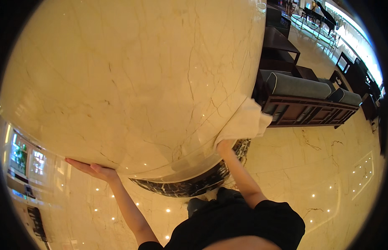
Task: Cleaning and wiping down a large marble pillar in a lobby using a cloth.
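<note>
A broad round column [144, 93] of polished cream marble with brown veins fills the upper left and middle of the view. My left hand [92, 169] lies flat along its lower left side, fingers stretched out, with nothing held. At the column's right side, my right hand [224, 147] has a white cloth [244, 122] against the marble. The cloth covers the fingers, so only the wrist and part of the hand show. Below the cream surface runs a dark marble base band [184, 187] with pale veins.
Behind the column's right edge stands a dark wooden sofa [309, 112] with grey cushions, near a dark wooden table [280, 40]. Farther off, a black grand piano [320, 18] stands on a lit platform. The glossy marble floor [294, 162] reflects several ceiling lights.
</note>
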The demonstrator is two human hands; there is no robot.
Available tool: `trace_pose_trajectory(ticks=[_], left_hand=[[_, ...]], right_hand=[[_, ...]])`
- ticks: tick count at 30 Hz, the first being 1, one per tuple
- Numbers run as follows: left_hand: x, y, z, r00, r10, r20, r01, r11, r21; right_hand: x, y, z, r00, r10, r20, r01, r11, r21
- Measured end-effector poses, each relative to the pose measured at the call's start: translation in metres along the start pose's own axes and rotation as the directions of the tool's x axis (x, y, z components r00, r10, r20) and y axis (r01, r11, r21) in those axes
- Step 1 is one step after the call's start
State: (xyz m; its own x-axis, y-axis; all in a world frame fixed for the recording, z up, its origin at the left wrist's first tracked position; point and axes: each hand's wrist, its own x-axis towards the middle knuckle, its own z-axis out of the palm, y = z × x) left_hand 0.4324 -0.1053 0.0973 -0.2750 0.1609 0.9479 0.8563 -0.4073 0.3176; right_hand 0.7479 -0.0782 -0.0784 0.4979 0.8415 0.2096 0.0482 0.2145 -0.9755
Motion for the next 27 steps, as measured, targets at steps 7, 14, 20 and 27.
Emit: trace_pose_trajectory(ticks=[7, 14, 20, 27], left_hand=[[-0.004, -0.003, -0.005, 0.999, 0.031, 0.022, -0.03, 0.999, -0.021], [-0.001, 0.005, 0.004, 0.999, 0.029, 0.016, -0.028, 0.997, -0.075], [0.001, -0.011, -0.014, 1.0, 0.021, 0.017, -0.022, 0.999, 0.044], [-0.004, 0.002, -0.002, 0.999, -0.026, 0.031, 0.027, 0.998, -0.052]], right_hand=[[0.17, -0.088, -0.079, 0.969, -0.093, -0.227, 0.032, 0.966, -0.258], [0.246, -0.084, -0.163, 0.979, -0.049, -0.2, -0.043, 0.902, -0.431], [0.253, -0.064, -0.156, 0.999, 0.033, 0.039, -0.006, 0.84, -0.542], [0.159, -0.092, -0.106, 0.955, 0.023, 0.296, 0.189, 0.722, -0.665]])
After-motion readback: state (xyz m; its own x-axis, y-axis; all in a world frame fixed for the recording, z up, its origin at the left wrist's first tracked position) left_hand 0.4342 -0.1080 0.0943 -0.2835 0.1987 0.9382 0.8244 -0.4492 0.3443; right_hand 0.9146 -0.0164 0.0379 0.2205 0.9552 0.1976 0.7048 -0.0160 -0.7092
